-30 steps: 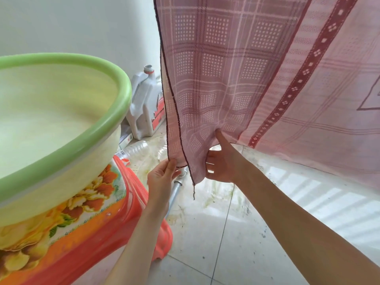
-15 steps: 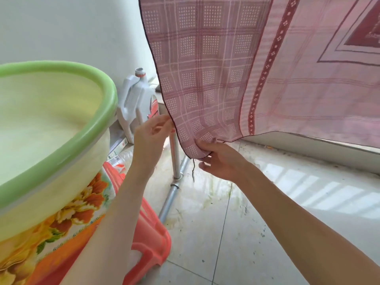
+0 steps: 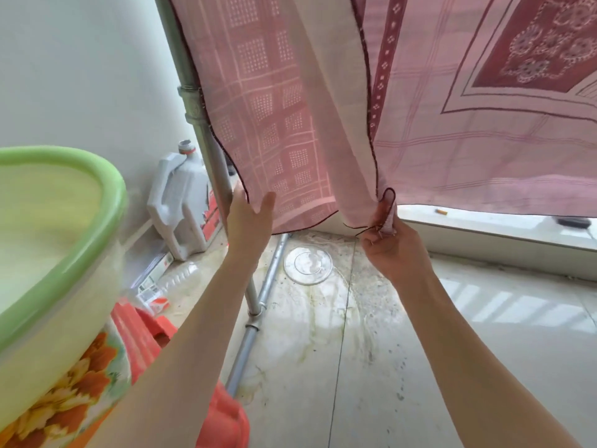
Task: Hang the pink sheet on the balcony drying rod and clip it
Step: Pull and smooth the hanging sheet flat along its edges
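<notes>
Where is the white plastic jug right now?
In the head view the white plastic jug stands on the floor at left against the wall, just behind the metal pole and beyond the green basin.

blocked: metal pole (image 3: 206,130), green basin (image 3: 80,202) left | open: tiled floor (image 3: 403,367) under pink sheet (image 3: 436,140)

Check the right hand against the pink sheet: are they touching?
Touching. The head view shows the right hand with fingers curled round a bunched lower corner of the pink sheet, dark hem looping out just above the fist.
</notes>
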The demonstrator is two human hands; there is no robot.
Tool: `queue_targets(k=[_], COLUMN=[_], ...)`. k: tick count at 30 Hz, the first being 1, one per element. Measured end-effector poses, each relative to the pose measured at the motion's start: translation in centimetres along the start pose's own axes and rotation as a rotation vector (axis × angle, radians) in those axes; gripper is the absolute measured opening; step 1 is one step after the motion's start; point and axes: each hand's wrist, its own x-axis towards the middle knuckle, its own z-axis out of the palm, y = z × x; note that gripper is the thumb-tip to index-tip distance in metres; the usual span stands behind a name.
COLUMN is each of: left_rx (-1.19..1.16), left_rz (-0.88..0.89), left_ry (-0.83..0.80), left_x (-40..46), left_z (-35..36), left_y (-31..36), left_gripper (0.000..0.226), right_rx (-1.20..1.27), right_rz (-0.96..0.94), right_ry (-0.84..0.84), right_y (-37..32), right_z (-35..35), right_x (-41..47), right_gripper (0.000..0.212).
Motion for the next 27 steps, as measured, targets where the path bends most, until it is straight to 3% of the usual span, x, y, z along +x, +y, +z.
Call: queue_targets(k=[1,3,7,14,19,27], left_rx=[0.011,0.043,0.03,0.164,0.038,0.057], left_rz=[0.036,0.122,0.181,0.315,0.216,0.214], left_ry=[0.066,0.162,0.224,0.331,0.415,0.431], left_x=[0.0,-0.6,-1.5,-0.5,-1.2,0.2], left_z=[0.2,0.5,-0.4,-3.1,-5.8,-7.1], left_y=[0.3,1.0,2.7,4.0,0.0,-2.7], left_gripper=[0.026,0.027,0.021,0.035,0.031,0.033], right_rx=[-0.008,-0.038,-0.107,-0.29,-0.163,-0.186], right_rz=[-0.003,0.004,0.064,0.139,0.178,0.185], right_ry=[0.013,0.052,0.115,0.163,0.134,0.083], right_y=[-0.2,-0.4,0.5,3.3,3.4,5.4], right_z=[-0.2,-0.3,-0.1,0.9,1.2,1.1], right_x=[0.0,0.0,0.2,0.8,1.3,1.9], right_gripper=[0.02,0.021,0.011,0.007,0.028,0.03])
